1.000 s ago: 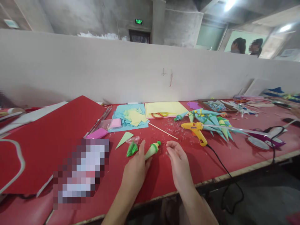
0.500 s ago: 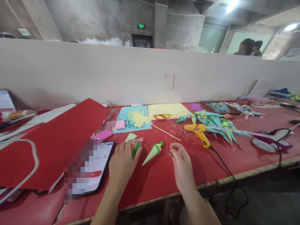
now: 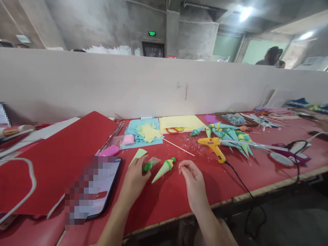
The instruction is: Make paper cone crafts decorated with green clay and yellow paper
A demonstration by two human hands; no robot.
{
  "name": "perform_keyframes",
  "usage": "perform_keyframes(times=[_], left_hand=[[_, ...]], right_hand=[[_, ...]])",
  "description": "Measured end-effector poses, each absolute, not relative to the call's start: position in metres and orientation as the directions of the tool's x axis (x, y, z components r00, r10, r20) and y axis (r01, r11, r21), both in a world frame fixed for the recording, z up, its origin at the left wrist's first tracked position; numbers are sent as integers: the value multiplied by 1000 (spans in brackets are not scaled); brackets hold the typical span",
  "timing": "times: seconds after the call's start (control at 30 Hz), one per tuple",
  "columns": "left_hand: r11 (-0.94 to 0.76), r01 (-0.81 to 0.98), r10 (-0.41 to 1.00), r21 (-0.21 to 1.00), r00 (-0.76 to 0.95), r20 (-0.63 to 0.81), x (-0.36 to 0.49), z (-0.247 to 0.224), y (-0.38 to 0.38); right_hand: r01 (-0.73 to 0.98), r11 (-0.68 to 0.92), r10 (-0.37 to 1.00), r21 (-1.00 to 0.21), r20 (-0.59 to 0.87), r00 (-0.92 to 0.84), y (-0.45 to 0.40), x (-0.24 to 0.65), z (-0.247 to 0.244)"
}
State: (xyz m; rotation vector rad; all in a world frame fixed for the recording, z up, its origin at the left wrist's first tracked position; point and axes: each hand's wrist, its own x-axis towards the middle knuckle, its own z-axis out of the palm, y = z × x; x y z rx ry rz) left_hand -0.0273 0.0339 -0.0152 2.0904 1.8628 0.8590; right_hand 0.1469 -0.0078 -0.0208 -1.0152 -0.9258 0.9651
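My left hand [image 3: 137, 173] is closed on a small clear plastic bag [image 3: 151, 165] with something green inside. A flat pale-green paper piece [image 3: 138, 154] lies just behind its fingers. Between my hands rests a small pale-green paper cone [image 3: 161, 172] on its side, with a green band, a yellowish upper part and a green ball at its end. To the right of that ball is my right hand [image 3: 192, 176], its fingertips curled together near the table; whatever they pinch, if anything, is too small to make out.
A yellow glue gun [image 3: 214, 147] with a trailing cord lies at right, before a heap of blue-green cones [image 3: 233, 135]. A thin stick [image 3: 178, 147] and paper scraps [image 3: 147, 132] lie behind. A phone [image 3: 104, 191] and a large red board [image 3: 64, 160] are at left.
The bag in my left hand has turned and now sticks out to the right from the fingers. My right hand's fingers have drawn closer together. The whole view has shifted slightly.
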Motion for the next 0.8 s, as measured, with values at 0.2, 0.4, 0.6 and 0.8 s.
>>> perform_keyframes(times=[0.2,0.4,0.6,0.8], left_hand=[[-428,640,898,638,222,380,-15,9,11],[-387,443,918,809,268,292,-10,23,-4],[-163,84,984,983,87,156,2,14,-7],[-166,208,986,964,68,156,11,16,-8]], right_hand=[[56,473,870,-880,476,133,-14,146,-13],[77,525,849,-848,528,13,-19,145,-6],[-105,448,893,-888,439,96,-22,142,-9],[-132,483,874,-866,485,20,-21,147,-7]])
